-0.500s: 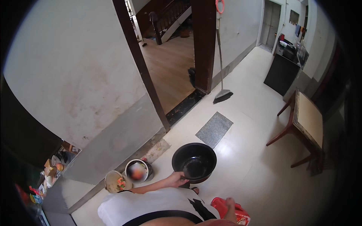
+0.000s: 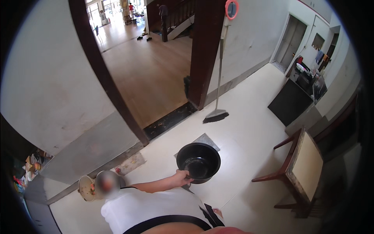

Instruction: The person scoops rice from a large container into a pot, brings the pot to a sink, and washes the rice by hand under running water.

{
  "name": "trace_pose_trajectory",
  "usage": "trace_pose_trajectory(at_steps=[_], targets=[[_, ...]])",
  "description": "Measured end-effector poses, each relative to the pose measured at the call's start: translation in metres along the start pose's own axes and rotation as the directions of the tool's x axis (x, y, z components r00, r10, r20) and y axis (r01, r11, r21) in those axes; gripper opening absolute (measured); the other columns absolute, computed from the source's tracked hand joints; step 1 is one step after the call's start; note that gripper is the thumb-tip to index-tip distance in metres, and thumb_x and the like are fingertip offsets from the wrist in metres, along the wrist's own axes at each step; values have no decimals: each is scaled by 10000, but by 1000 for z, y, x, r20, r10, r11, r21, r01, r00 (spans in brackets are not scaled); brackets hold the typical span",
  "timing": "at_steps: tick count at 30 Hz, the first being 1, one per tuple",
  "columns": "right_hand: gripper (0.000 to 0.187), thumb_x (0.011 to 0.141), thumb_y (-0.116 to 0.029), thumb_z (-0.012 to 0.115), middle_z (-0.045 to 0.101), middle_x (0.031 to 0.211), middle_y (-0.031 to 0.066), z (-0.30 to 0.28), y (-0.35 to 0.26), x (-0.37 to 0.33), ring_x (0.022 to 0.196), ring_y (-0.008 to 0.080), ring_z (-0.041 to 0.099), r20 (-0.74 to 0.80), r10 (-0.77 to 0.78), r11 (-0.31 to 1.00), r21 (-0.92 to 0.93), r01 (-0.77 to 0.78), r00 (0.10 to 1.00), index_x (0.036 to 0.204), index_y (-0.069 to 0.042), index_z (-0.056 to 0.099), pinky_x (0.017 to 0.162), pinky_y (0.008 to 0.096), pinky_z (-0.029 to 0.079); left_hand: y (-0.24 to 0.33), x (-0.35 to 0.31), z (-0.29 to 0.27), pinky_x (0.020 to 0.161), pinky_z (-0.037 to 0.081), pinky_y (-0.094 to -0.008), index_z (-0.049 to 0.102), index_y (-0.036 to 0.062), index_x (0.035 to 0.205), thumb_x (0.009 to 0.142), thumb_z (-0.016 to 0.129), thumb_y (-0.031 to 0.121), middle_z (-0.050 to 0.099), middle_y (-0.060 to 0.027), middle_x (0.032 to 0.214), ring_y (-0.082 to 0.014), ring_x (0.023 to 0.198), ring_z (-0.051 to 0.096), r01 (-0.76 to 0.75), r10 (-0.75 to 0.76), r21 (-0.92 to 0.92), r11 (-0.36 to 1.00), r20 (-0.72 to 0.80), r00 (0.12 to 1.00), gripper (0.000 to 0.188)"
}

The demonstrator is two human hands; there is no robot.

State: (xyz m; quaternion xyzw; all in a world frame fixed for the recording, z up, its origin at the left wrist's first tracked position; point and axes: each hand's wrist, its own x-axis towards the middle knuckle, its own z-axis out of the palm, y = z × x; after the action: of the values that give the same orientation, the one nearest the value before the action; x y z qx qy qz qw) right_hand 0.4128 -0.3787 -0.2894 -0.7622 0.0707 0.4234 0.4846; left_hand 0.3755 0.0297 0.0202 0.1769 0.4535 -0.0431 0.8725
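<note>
A deep, round black pot (image 2: 204, 162) is held out in front of me over the floor. My left hand (image 2: 181, 178) grips its near left rim, the thumb toward the inside. The pot's glossy inner base shows light reflections, and I see nothing solid in it. Low in the picture, beside my white shirt, a small patch of skin (image 2: 218, 212) shows, probably part of my right hand. Its fingers are mostly hidden, so what it holds cannot be made out.
Two buckets (image 2: 86, 188) stand by the wall at lower left, one blurred. A broom (image 2: 216, 115) leans upright near the doorway, whose dark threshold (image 2: 171, 121) lies ahead. A grey mat (image 2: 204, 139) is partly behind the pot. At right stands a wooden chair (image 2: 306, 167).
My view has turned to the right and lifted, showing more of the room beyond the doorway. The red item beside my right hand has left view. My left hand still grips the pot.
</note>
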Motion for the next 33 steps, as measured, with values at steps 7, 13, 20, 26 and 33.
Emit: trace_pose_trajectory(at_steps=[7, 13, 20, 26, 33], targets=[[120, 808, -97, 415, 503, 606, 72, -68, -105, 66, 465, 144, 494, 14, 211, 964, -166, -206, 977, 766, -7, 482, 368, 258, 406, 46, 106, 126, 621, 497, -331, 71, 178, 1159, 708, 454, -25, 391, -141, 1033, -274, 782, 538, -106, 100, 186, 977, 42, 994, 626], [122, 806, -86, 405, 486, 580, 64, -175, -216, 153, 448, 138, 477, 23, 162, 965, -212, -154, 986, 735, -13, 472, 354, 257, 392, 45, 210, 227, 605, 498, -338, 80, 174, 1171, 717, 447, -27, 396, -155, 1022, -277, 769, 542, -151, 148, 106, 983, 40, 988, 617], [135, 804, -73, 394, 466, 549, 54, -326, -365, 251, 428, 131, 457, 14, -51, 979, -198, 53, 999, 699, -19, 460, 337, 255, 375, 63, 237, 366, 513, 468, -271, 204, 116, 1126, 697, 458, -16, 456, -141, 933, -226, 655, 555, -183, 181, 83, 980, 27, 983, 516], [669, 783, -569, 350, 213, 1317, 127, -373, -581, 330, 1081, 320, 374, 192, -185, 900, 426, 88, 964, 1286, -155, 194, 840, 462, 380, 91, 310, 460, 529, 474, -279, 60, 191, 1157, 711, 462, 13, 436, -131, 980, -205, 701, 550, -176, 171, 210, 962, 41, 984, 626], [675, 745, -634, 310, 206, 1307, 71, -404, -723, 380, 1155, 297, 260, 373, -286, 910, 393, 129, 883, 1293, -331, 60, 830, 518, 338, 151, 436, 581, 487, 479, -282, -73, 247, 1240, 705, 433, 15, 398, -142, 1081, -204, 730, 538, -187, 135, 569, 801, 132, 982, 772]])
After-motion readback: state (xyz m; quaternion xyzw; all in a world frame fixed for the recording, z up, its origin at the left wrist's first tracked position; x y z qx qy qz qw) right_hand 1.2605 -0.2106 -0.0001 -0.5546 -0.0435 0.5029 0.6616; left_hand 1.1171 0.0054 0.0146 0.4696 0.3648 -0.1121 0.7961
